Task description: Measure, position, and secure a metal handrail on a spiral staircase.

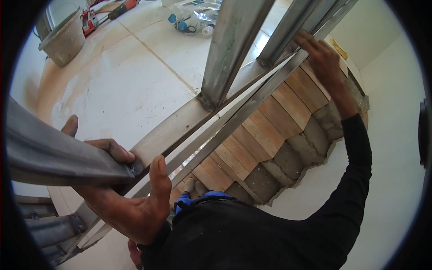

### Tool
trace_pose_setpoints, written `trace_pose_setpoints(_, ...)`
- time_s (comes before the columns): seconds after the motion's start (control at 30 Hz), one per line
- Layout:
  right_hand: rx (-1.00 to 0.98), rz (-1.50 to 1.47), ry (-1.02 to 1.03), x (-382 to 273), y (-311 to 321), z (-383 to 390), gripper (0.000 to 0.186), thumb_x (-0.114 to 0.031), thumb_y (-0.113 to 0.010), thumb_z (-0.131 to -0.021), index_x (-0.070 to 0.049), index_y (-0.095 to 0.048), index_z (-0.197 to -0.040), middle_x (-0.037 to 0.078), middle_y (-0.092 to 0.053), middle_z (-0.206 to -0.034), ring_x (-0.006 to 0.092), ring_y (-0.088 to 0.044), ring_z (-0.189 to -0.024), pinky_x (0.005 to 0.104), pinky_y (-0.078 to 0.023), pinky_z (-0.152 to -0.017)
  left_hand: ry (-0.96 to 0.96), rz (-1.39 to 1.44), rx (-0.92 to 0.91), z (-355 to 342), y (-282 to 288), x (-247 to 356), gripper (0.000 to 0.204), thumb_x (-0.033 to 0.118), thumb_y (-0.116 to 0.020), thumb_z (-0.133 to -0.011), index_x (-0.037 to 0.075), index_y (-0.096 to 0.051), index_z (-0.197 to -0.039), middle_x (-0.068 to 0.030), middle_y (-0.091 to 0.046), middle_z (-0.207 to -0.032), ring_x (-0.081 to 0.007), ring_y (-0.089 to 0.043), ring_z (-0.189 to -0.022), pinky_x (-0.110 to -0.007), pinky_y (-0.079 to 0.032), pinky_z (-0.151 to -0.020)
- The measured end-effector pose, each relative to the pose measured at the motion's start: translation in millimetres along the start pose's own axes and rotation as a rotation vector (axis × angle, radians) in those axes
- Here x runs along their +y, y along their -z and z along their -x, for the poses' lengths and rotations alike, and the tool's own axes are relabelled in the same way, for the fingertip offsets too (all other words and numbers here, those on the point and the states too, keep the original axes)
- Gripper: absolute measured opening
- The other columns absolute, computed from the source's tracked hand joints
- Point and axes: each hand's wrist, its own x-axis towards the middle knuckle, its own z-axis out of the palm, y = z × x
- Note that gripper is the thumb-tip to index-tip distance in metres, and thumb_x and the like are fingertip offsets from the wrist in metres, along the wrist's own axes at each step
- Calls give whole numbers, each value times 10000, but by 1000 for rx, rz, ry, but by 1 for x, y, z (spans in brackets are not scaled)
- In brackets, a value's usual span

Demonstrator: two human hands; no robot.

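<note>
My left hand (128, 204) holds the welded metal railing at lower left, fingers curled around the joint where an upright (67, 157) meets the flat bottom bar (162, 128), with the thumb raised. My right hand (321, 63), slightly blurred, reaches to upper right, its fingers wrapped on the railing's metal members near a post (292, 27). Between my hands a thick steel post (229, 49) stands on the bar with a dark weld at its foot. A second, narrower bar (252, 103) runs alongside.
Below are stairs with wooden treads (283, 108) and rough concrete edges (288, 157), beside a white wall (391, 148). On the tiled landing (112, 85) sit a grey bucket (63, 38), red tools (90, 22) and a bag of bottles (193, 18). Part of another hand (135, 252) shows at lower left.
</note>
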Motion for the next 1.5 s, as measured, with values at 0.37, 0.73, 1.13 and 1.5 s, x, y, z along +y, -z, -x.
trace_pose_setpoints(0.37,262,93,-113,54,27,-31,838,145,-478,-834,-348,-525,-1510,-107,-639,-1432,115,-736,-818,256,-567,-541,-117,-121,-38,-4,14,-6,880,226,-825,-811,4,-307,-1486,-115,-555,-1008,-192,-601,-931,-388,-508,-892)
trace_pose_setpoints(0.73,189,201,12,82,37,-45,827,149,-458,-888,-350,-464,-1547,-132,-485,-1582,83,-729,-804,231,-566,-516,60,88,-7,-8,6,9,841,260,-777,-849,81,-346,-1549,-76,-569,-933,-179,-624,-865,-356,-560,-815)
trace_pose_setpoints(1.13,167,191,29,70,10,-51,738,127,-490,-896,-285,-516,-1509,-67,-544,-1543,159,-737,-838,247,-600,-596,-38,25,91,-13,2,7,882,282,-794,-805,53,-355,-1535,-65,-585,-814,-183,-667,-718,-318,-553,-632)
trace_pose_setpoints(1.5,414,274,-89,118,45,-84,779,113,-479,-933,-341,-431,-1564,-104,-512,-1564,149,-706,-746,246,-590,-555,-25,-46,55,-10,6,5,912,291,-797,-803,38,-328,-1542,-59,-581,-812,-180,-670,-692,-339,-594,-678)
